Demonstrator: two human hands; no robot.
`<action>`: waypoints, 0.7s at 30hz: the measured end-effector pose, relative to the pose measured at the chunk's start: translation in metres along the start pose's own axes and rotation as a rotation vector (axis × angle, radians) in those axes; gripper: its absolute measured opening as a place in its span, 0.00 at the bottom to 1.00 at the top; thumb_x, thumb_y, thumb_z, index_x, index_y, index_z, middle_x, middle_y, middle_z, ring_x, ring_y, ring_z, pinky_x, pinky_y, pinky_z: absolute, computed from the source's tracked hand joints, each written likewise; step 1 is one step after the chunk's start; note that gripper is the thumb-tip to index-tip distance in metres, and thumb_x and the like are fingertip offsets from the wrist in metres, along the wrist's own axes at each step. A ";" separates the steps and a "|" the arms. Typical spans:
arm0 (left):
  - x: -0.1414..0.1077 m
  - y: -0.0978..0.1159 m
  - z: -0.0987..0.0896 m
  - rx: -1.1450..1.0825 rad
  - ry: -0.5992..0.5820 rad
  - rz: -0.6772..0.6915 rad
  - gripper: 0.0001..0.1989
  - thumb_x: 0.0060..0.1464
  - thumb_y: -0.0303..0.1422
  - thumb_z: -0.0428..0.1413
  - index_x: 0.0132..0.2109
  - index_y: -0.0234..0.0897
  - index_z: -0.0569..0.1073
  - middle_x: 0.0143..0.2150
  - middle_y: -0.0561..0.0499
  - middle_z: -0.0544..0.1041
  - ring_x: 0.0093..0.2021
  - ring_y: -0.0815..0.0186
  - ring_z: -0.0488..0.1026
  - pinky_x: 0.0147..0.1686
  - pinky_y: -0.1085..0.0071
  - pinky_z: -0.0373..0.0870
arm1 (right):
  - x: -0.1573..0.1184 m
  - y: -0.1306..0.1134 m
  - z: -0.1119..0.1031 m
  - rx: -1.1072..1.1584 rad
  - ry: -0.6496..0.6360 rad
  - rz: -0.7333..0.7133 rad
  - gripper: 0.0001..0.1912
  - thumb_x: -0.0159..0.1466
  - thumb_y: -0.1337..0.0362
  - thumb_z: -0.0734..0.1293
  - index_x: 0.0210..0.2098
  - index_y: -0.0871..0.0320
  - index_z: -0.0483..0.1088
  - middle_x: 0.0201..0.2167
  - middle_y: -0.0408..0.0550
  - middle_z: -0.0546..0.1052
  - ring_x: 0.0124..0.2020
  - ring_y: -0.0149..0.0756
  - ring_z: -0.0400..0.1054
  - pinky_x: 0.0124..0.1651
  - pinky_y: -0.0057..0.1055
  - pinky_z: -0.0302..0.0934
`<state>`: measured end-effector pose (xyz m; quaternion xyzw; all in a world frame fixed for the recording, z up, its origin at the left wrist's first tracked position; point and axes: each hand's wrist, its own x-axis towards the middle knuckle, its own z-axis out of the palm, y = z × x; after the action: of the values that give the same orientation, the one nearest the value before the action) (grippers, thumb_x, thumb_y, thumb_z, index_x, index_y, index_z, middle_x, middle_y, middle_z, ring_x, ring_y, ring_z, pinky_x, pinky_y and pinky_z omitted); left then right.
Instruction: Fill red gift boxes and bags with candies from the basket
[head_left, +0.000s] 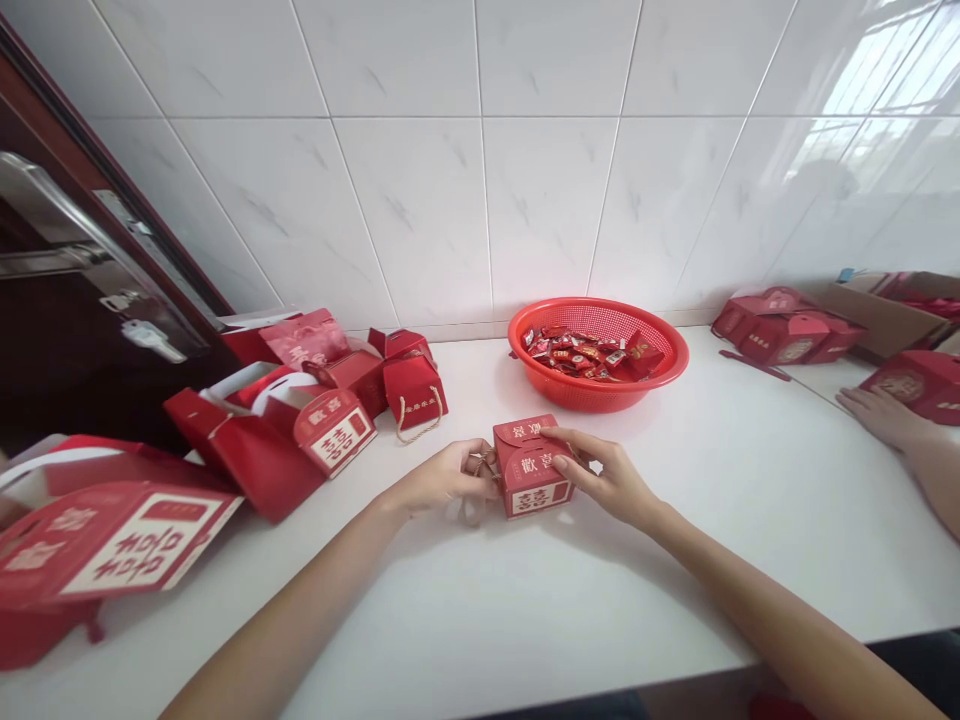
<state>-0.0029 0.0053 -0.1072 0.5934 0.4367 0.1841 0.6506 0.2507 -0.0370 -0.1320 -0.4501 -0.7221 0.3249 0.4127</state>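
A small red gift box (pixel 534 466) with pale lettering and a white label on its front stands on the white table, its top flaps folded together. My left hand (pixel 457 476) is at the box's left side, its fingers closed on a thin cord or ribbon (pixel 486 468) there. A loose light-coloured end of it hangs below the fingers. My right hand (pixel 600 470) holds the box's right side, with fingertips resting on the top flap and the thumb near the front edge.
Behind the box, a red plastic basket (pixel 600 395) holds wrapped candies (pixel 581 355). Several red boxes (pixel 341 430) stand at the left, near a dark door with keys (pixel 150 340). At right are more red boxes (pixel 787 335), a cardboard carton (pixel 877 320) and another person's hand (pixel 885 415).
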 end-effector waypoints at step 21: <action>-0.028 0.055 -0.015 -0.268 0.112 0.257 0.12 0.48 0.40 0.67 0.29 0.35 0.79 0.33 0.49 0.76 0.36 0.65 0.71 0.43 0.67 0.71 | 0.013 -0.018 -0.025 0.151 0.072 0.166 0.25 0.58 0.50 0.74 0.49 0.58 0.76 0.30 0.46 0.76 0.25 0.31 0.64 0.28 0.31 0.60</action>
<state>-0.0151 0.0056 -0.0443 0.5412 0.3645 0.3550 0.6695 0.2627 -0.0294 -0.1020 -0.4872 -0.6405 0.3951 0.4431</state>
